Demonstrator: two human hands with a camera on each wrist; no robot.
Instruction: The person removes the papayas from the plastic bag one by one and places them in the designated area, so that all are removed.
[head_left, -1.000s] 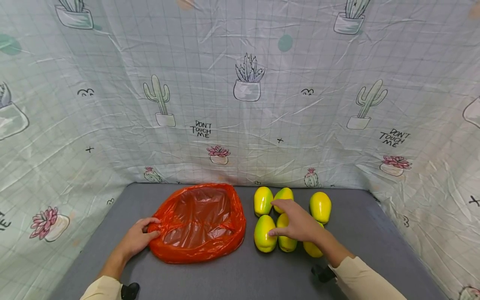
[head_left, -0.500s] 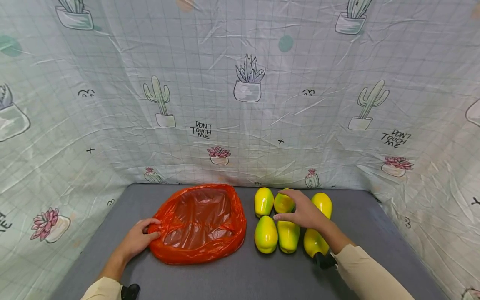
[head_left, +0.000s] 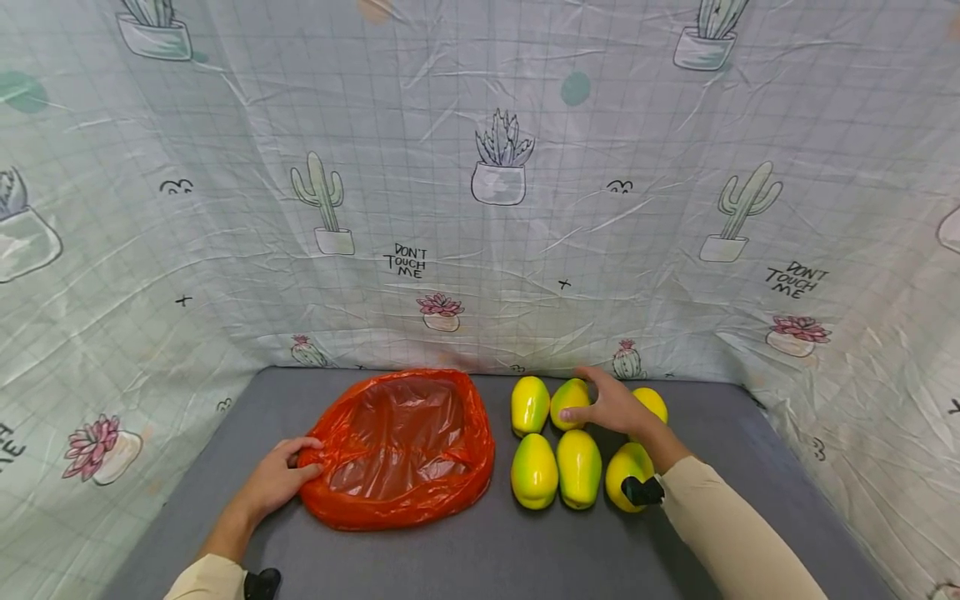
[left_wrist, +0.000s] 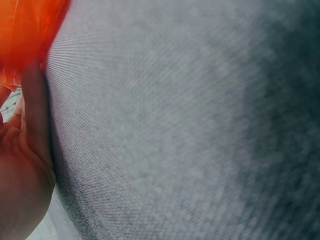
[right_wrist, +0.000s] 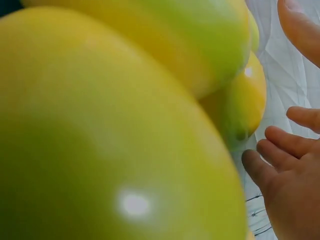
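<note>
An orange-red plastic bag lies on the table with its mouth spread open. At its left edge, my left hand pinches the rim between thumb and fingers; the left wrist view shows the fingers against the bag. My right hand is spread at the back middle mango, yellow-green and glossy, with the thumb overlapping its near side. Apart fingers show in the right wrist view, beside several large mangoes.
Other mangoes stand close by: back left, front left, front middle, front right and back right, the last partly behind the right forearm. A patterned plastic sheet rises behind the grey table.
My right hand has moved back and slightly right, from over the front mangoes to the back middle one. My left hand and the bag have stayed put.
</note>
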